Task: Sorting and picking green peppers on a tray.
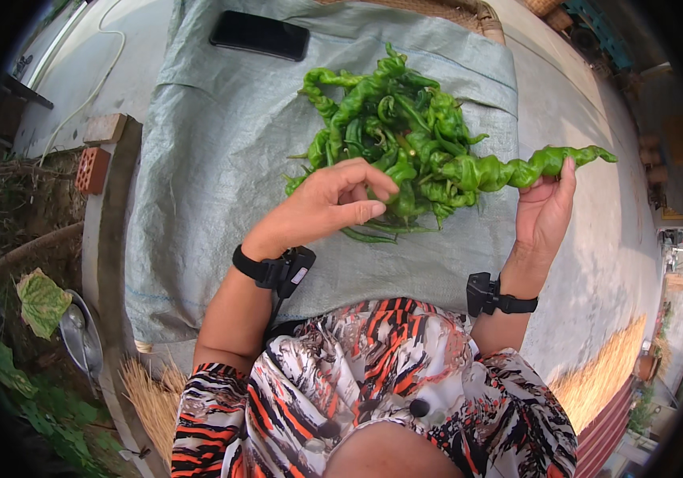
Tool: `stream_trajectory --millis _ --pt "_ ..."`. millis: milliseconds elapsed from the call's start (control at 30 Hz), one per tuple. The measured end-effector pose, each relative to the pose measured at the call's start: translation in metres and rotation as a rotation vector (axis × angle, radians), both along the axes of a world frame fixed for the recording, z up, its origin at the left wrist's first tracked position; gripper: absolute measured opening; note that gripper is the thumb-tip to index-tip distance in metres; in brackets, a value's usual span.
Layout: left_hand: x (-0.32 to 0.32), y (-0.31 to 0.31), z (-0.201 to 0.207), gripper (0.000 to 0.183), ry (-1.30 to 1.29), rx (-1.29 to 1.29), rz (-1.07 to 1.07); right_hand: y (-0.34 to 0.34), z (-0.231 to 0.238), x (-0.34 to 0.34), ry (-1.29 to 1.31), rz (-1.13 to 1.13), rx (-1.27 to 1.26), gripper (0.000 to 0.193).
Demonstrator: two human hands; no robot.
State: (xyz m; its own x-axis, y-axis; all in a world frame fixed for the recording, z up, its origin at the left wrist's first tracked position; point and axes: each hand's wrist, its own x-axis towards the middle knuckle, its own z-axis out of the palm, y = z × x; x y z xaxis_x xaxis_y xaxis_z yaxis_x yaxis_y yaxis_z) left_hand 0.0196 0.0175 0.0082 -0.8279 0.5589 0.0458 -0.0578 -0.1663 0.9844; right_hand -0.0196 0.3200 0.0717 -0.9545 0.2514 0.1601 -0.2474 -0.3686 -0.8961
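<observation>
My right hand is closed on a long, twisted green pepper, pinching it with the thumb on top and the fingers beneath. This pepper lies level, its thin tip pointing right and its thick end at the right side of a pile of green peppers. My left hand is over the near left side of the pile, its fingers loosely curled and the thumb apart from them. Nothing shows between them. The pile rests on a pale grey-green woven plastic sack spread out before me.
A black phone lies at the sack's far left. Past the far edge is a wicker piece. On the left are a red brick, a metal bowl and leafy plants. Straw bristles show at near right.
</observation>
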Motion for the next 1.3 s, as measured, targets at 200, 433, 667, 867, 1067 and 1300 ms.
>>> stream_trajectory --millis 200,433,667,867,1067,1300 --pt "0.0 0.003 -0.003 0.031 0.256 -0.256 0.108 0.031 0.023 0.009 0.233 -0.596 0.274 0.029" --pt "0.001 0.009 -0.007 0.037 0.372 -0.466 0.065 0.062 -0.025 -0.005 -0.133 -0.772 0.537 0.044" --pt "0.0 0.005 0.012 0.054 -0.025 -0.062 0.143 0.028 -0.018 0.0 -0.144 -0.368 0.499 0.036" --pt "0.002 0.006 0.01 0.07 -0.211 0.256 0.061 -0.075 0.005 0.031 -0.052 0.527 0.578 0.034" --pt "0.001 0.003 0.016 0.071 -0.278 0.279 0.024 -0.084 -0.012 0.028 -0.126 0.568 0.527 0.022" --pt "0.0 0.0 0.013 0.055 -0.166 0.154 -0.085 -0.075 -0.02 0.021 -0.235 0.567 0.332 0.022"
